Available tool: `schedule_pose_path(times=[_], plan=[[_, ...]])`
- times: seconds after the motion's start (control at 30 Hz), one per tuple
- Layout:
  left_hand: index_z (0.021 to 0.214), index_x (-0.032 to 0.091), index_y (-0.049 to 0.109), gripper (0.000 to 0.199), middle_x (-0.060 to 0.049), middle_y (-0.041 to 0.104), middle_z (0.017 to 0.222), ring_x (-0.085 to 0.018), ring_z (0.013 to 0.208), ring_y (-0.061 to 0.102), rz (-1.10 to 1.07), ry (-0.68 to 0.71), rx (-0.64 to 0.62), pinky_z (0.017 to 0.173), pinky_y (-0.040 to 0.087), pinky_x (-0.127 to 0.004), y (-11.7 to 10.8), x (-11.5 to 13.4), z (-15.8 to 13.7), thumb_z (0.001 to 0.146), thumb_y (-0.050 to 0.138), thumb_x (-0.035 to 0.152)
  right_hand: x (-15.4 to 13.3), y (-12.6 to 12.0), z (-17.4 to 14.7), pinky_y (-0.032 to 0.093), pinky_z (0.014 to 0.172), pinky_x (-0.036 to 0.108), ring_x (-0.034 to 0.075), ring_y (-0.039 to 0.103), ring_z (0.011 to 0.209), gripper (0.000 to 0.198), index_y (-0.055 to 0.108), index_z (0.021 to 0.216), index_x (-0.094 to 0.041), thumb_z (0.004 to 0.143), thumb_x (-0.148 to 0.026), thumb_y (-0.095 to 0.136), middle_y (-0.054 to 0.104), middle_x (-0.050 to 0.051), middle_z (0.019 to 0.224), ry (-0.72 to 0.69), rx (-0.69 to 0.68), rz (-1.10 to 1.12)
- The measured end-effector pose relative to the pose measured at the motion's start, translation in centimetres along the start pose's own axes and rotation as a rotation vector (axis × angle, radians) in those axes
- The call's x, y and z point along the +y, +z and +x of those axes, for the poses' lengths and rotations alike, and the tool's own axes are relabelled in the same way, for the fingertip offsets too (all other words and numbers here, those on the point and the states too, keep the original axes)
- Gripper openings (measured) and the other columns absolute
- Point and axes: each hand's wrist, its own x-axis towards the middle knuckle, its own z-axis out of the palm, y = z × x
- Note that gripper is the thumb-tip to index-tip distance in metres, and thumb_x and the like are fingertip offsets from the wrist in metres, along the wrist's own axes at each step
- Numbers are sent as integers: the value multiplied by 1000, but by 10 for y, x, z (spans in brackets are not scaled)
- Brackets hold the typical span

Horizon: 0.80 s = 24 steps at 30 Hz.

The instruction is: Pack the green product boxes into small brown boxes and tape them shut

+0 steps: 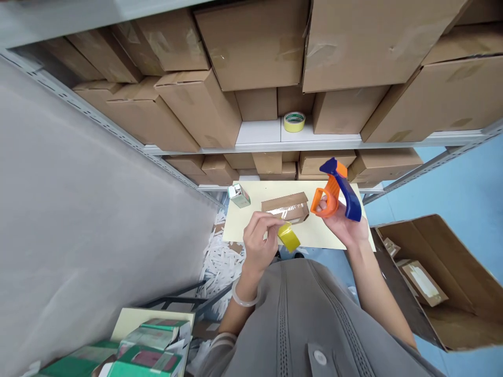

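Between the thumb and fingers of my left hand (260, 238) hangs a short strip of yellow tape (290, 238), its loose end pointing down and right. An orange and blue tape dispenser (333, 191) is in my right hand (346, 225), with fingers through its orange loop. I cannot make out a roll on it. Just beyond my left hand, a small brown cardboard box (288, 206) lies on the pale yellow board (326, 238). Shiny clear tape runs along its near side. Near the board's left end stands a small green and white box (239, 195).
Shelves ahead carry many cardboard boxes (255, 47) and a yellow tape roll (294, 122). To the right, an open carton (444, 262) holds a small package (423, 283). Green boxes (145, 361) sit at lower left. Shredded paper (220, 256) covers the floor beside the wall.
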Motion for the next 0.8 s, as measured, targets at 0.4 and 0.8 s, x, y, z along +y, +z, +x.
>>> schedule_pose_path(times=[0.4, 0.8], plan=[[87, 22, 65, 12, 0, 65, 80, -12, 76, 62, 31, 120, 89, 66, 52, -25, -8, 14, 35, 93, 60, 12, 8, 35, 13, 56, 92, 48, 27, 68, 86, 46, 66, 116, -27, 90, -61, 51, 71, 6, 88, 39, -214, -59], [87, 21, 64, 13, 0, 64, 84, -11, 79, 62, 72, 172, 141, 66, 52, -23, -1, 29, 67, 97, 57, 16, 54, 39, -7, 55, 97, 49, 33, 64, 116, 65, 61, 129, -30, 72, -58, 77, 74, 7, 113, 250, -283, -28]])
